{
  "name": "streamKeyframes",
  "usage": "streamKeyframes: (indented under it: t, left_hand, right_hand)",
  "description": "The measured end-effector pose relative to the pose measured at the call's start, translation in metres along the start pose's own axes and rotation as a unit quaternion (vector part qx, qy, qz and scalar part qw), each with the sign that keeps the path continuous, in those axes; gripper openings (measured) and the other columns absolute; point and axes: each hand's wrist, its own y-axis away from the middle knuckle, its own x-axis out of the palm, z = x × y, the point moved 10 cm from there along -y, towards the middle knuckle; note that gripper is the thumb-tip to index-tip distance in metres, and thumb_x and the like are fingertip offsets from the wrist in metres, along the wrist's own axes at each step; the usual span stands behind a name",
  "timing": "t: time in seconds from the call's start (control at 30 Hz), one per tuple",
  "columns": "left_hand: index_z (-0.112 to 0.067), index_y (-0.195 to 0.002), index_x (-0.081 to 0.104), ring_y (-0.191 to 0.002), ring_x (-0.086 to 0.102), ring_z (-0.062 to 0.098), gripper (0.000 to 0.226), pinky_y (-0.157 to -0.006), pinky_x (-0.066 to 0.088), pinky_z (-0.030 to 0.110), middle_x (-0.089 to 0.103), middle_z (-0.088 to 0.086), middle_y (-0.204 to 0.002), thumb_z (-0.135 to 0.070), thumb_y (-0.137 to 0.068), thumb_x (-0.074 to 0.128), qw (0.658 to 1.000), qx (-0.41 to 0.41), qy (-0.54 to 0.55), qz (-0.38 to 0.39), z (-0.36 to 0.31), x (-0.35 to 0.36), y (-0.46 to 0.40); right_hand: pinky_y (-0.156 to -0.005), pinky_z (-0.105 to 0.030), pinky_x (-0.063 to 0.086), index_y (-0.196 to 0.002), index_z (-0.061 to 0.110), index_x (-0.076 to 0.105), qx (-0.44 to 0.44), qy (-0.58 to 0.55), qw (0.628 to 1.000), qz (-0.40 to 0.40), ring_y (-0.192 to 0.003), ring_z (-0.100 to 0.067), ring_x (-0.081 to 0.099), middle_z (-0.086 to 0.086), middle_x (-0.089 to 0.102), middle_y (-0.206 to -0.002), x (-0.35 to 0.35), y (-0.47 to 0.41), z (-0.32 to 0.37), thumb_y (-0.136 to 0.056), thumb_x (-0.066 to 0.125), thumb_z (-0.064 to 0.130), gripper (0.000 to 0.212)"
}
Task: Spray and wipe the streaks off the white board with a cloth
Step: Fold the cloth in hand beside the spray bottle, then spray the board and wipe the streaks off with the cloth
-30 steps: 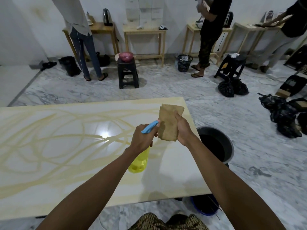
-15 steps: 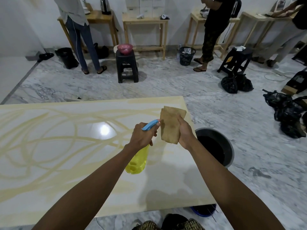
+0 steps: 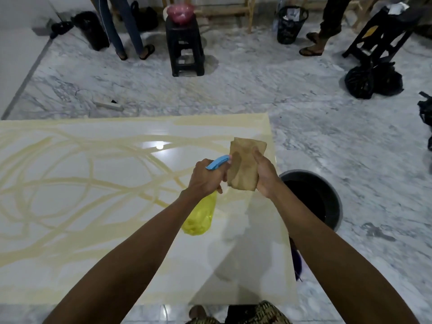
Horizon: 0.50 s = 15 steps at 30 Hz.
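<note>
spraying cloth over the white board (image 3: 93, 206)
my left hand (image 3: 205, 178) grips the yellow spray bottle (image 3: 198, 218), blue nozzle touching the brown cloth (image 3: 245, 167) gripped in my right hand (image 3: 266, 176), above the board's streaked right end.

White board (image 3: 98, 206): glossy, looping pale-yellow streaks (image 3: 70, 183). Cloth (image 3: 244, 164): tan-brown, darker damp patches. Spray bottle (image 3: 198, 218): translucent yellow body, light-blue trigger head. Floor (image 3: 280, 90): grey-veined white marble. Bucket (image 3: 336, 206): black, grey rim. Stool (image 3: 184, 43): black. Bowl (image 3: 180, 11): pink.
</note>
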Motion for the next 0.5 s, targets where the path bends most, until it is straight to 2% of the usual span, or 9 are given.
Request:
streamKeyframes:
  t: [0.07,0.13,0.2,0.23,0.3,0.37,0.4,0.43,0.5]
  left_hand:
    - [-0.003,-0.098,0.080,-0.058,0.070,0.044,0.050,-0.063,0.063,0.058,0.070,0.003,-0.061,-0.051,-0.093,0.067,1.000,-0.012,0.014,-0.006,0.005,0.003,-0.010]
    - [-0.010,-0.093,0.081,-0.069,0.070,0.050,0.036,-0.055,0.062,0.055,0.073,0.010,-0.068,-0.044,-0.096,0.069,0.999,-0.023,0.031,-0.011,0.012,0.006,-0.019]
    - [-0.017,-0.085,0.078,-0.076,0.072,0.048,0.023,-0.046,0.058,0.041,0.075,0.023,-0.083,-0.032,-0.099,0.069,0.998,-0.025,0.060,-0.012,0.014,0.006,-0.025]
    - [-0.016,-0.088,0.079,-0.075,0.073,0.043,0.020,-0.043,0.055,0.035,0.074,0.028,-0.088,-0.029,-0.100,0.068,0.997,-0.020,0.076,-0.012,0.013,0.005,-0.030]
    - [-0.015,-0.106,0.081,-0.065,0.070,0.026,0.018,-0.042,0.053,0.032,0.070,0.029,-0.083,-0.026,-0.102,0.067,0.996,0.001,0.094,-0.012,0.008,0.002,-0.040]
    - [-0.029,-0.104,0.080,-0.060,0.067,0.018,0.014,-0.042,0.054,0.032,0.067,0.029,-0.080,-0.025,-0.102,0.066,0.993,0.025,0.113,-0.017,0.002,-0.003,-0.047]
    - [-0.035,-0.097,0.078,-0.060,0.067,0.018,0.016,-0.041,0.053,0.032,0.067,0.030,-0.080,-0.024,-0.102,0.066,0.991,0.035,0.124,-0.023,0.000,-0.006,-0.051]
    - [-0.037,-0.093,0.076,-0.060,0.066,0.018,0.019,-0.041,0.053,0.032,0.067,0.031,-0.081,-0.024,-0.102,0.066,0.990,0.044,0.131,-0.029,-0.001,-0.009,-0.055]
    - [-0.038,-0.090,0.075,-0.058,0.065,0.019,0.021,-0.041,0.052,0.032,0.068,0.031,-0.081,-0.023,-0.102,0.066,0.987,0.053,0.142,-0.043,0.003,-0.013,-0.062]
  right_hand:
    - [-0.098,-0.051,0.052,-0.131,0.013,0.060,0.027,0.068,0.997,-0.025,-0.113,-0.032,0.066,-0.012,0.069,-0.124,-0.015,-0.016,-0.012,-0.097,0.048,0.059,0.058]
    - [-0.097,-0.048,0.053,-0.129,0.012,0.058,0.022,0.157,0.985,-0.061,-0.109,-0.030,0.065,-0.011,0.067,-0.123,-0.029,-0.034,-0.012,-0.101,0.043,0.054,0.053]
    - [-0.090,-0.042,0.052,-0.128,0.009,0.058,-0.070,0.258,0.956,-0.122,-0.101,-0.028,0.063,-0.011,0.066,-0.115,-0.038,-0.053,0.015,-0.105,0.039,0.044,0.046]
    - [-0.085,-0.038,0.049,-0.131,0.008,0.056,-0.135,0.308,0.930,-0.151,-0.097,-0.027,0.061,-0.012,0.066,-0.113,-0.039,-0.065,0.035,-0.107,0.037,0.038,0.042]
    - [-0.081,-0.034,0.048,-0.142,0.012,0.046,-0.264,0.427,0.848,-0.170,-0.097,-0.022,0.061,-0.010,0.065,-0.123,-0.026,-0.092,0.076,-0.108,0.036,0.027,0.039]
    - [-0.094,-0.041,0.049,-0.150,0.012,0.036,-0.354,0.573,0.719,-0.171,-0.114,-0.025,0.062,-0.009,0.057,-0.141,-0.007,-0.128,0.105,-0.103,0.043,0.015,0.048]
    - [-0.105,-0.049,0.043,-0.153,0.012,0.033,-0.358,0.650,0.653,-0.155,-0.128,-0.031,0.055,-0.012,0.048,-0.150,0.001,-0.152,0.108,-0.100,0.047,0.010,0.055]
    - [-0.113,-0.053,0.032,-0.155,0.013,0.028,-0.329,0.715,0.606,-0.119,-0.140,-0.034,0.042,-0.013,0.036,-0.158,0.004,-0.177,0.099,-0.099,0.048,0.009,0.060]
    - [-0.119,-0.052,0.013,-0.159,0.020,0.016,-0.239,0.793,0.560,-0.024,-0.153,-0.033,0.014,-0.009,0.013,-0.166,-0.005,-0.221,0.062,-0.105,0.042,0.024,0.060]
